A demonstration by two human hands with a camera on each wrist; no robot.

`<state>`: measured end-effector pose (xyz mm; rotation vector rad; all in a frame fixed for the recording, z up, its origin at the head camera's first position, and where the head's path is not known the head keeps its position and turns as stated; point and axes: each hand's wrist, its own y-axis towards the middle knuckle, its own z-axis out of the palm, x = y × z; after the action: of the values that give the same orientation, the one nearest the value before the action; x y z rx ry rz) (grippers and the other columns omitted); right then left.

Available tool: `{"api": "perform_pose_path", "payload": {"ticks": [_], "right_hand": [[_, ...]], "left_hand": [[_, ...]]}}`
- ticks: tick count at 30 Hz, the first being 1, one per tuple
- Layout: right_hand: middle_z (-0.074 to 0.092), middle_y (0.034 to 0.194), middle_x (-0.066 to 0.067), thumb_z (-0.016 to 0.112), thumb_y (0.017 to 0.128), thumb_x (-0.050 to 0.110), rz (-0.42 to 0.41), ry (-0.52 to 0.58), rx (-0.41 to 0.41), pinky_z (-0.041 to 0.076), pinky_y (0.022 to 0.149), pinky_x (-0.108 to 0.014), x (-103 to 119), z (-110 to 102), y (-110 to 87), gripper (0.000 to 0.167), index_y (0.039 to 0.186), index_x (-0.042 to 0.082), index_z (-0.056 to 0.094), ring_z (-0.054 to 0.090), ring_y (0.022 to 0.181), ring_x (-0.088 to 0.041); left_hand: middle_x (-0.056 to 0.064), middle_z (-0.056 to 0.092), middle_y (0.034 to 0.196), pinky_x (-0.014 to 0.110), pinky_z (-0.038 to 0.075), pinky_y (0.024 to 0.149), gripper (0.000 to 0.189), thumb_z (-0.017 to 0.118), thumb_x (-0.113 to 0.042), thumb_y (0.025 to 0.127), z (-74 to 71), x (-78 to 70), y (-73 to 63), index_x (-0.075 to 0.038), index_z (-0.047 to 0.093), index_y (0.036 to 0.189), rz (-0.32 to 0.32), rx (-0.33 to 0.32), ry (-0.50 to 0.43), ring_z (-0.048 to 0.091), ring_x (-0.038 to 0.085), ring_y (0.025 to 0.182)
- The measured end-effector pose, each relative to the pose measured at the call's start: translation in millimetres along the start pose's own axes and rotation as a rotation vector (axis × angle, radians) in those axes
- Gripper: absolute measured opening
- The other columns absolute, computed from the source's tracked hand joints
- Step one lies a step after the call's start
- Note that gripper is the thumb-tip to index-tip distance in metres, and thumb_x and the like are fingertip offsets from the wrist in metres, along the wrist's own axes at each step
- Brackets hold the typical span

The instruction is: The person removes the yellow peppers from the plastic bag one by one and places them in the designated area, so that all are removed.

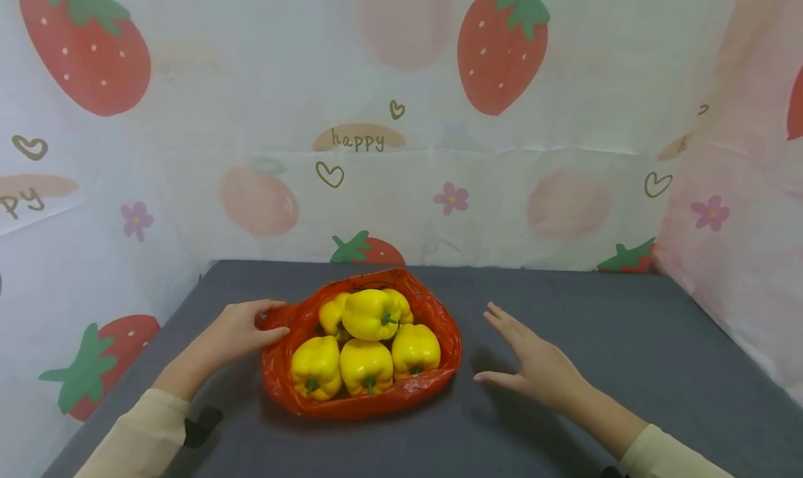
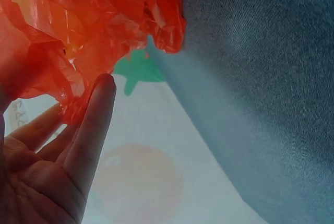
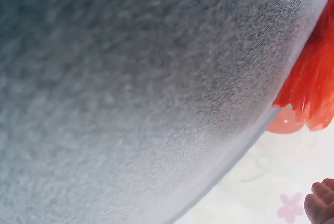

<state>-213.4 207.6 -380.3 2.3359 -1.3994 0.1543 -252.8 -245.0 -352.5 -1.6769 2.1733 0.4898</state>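
A red plastic bag sits on the grey table with its mouth spread wide. Inside it lie several yellow bell peppers, one of them resting on top of the others. My left hand is at the bag's left edge, thumb and fingers apart on either side of the rim. In the left wrist view, thin red film touches the nearly straight fingers. To the right of the bag, my right hand hovers over the table, fingers extended and holding nothing.
The grey table reaches back to a white cloth backdrop printed with strawberries, hearts and flowers. Similar cloth hangs along the left and right sides. A small dark object is at the left cuff.
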Motion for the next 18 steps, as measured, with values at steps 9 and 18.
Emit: {"api": "perform_pose_path", "payload": {"ticks": [9,18], "right_hand": [[0.033,0.162,-0.009,0.074,0.080,0.057,0.020,0.042,-0.006,0.049,0.101,-0.056,5.0,1.4,6.2,0.094,0.154,0.012,0.037,0.045,0.141,-0.034],[0.035,0.161,-0.010,0.075,0.081,0.055,0.008,0.069,0.002,0.049,0.100,-0.057,12.1,5.3,7.7,0.091,0.152,0.011,0.039,0.046,0.139,-0.036]], "left_hand": [[0.023,0.069,0.114,0.034,0.058,0.068,0.058,0.072,-0.033,0.090,-0.1,1.8,-0.3,0.004,0.059,0.132,-0.040,-0.012,-0.041,0.063,0.024,0.085],[0.025,0.068,0.118,0.036,0.059,0.070,0.059,0.071,-0.033,0.091,-0.2,-0.3,-3.7,0.005,0.057,0.133,-0.042,-0.015,-0.069,0.067,0.028,0.093]]}}
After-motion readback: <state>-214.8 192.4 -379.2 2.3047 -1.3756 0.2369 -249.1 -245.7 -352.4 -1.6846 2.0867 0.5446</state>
